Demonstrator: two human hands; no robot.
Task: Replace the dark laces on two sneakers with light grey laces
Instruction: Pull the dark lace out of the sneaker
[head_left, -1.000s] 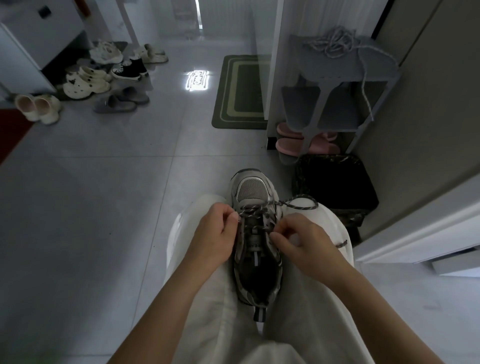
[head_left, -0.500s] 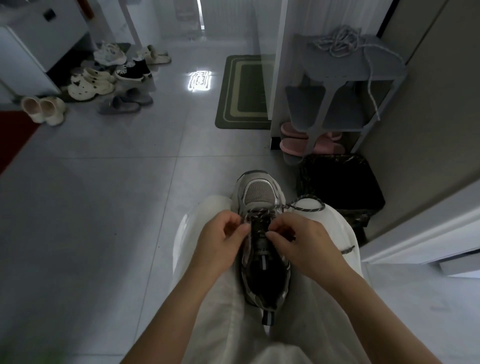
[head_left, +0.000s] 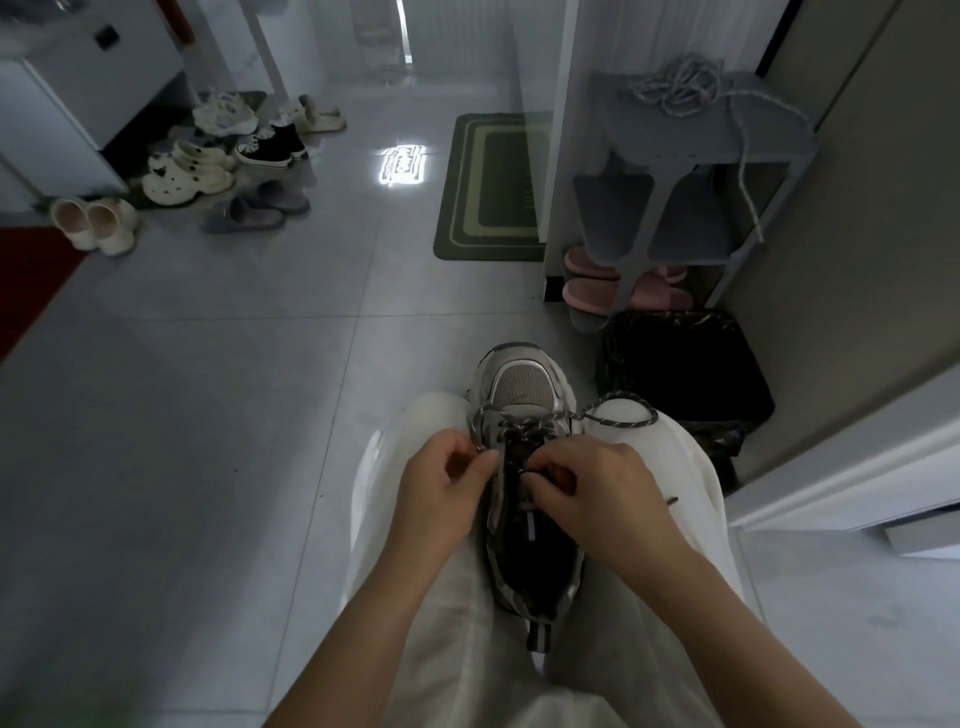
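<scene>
Head view: a grey and silver sneaker (head_left: 519, 387) lies in the lower middle of the frame, wedged between the person's thighs in white trousers (head_left: 415, 551), toe pointing up the frame and heel toward the bottom edge. A dark lace (head_left: 626, 413) is threaded through the eyelets nearest the toe. One end loops out over the knee on the right side of the frame.

The left hand (head_left: 439, 491) sits against the shoe's left edge, thumb and forefinger pinched on a strand of the dark lace that arcs up from the eyelets. The right hand (head_left: 597, 493) rests over the tongue with its fingers curled in. It seems to be pinching the lace at the crossings, though its own fingers hide the contact.

In the upper right of the frame a loose coil of light grey laces (head_left: 680, 85) lies on top of a grey shoe rack (head_left: 675, 140), one end trailing down the rack's side. Pink slippers (head_left: 592, 291) sit under the rack, and a black bin (head_left: 680, 374) stands just below it. A green mat (head_left: 488, 187) lies at upper centre, and a cluster of shoes (head_left: 208, 161) at upper left.
</scene>
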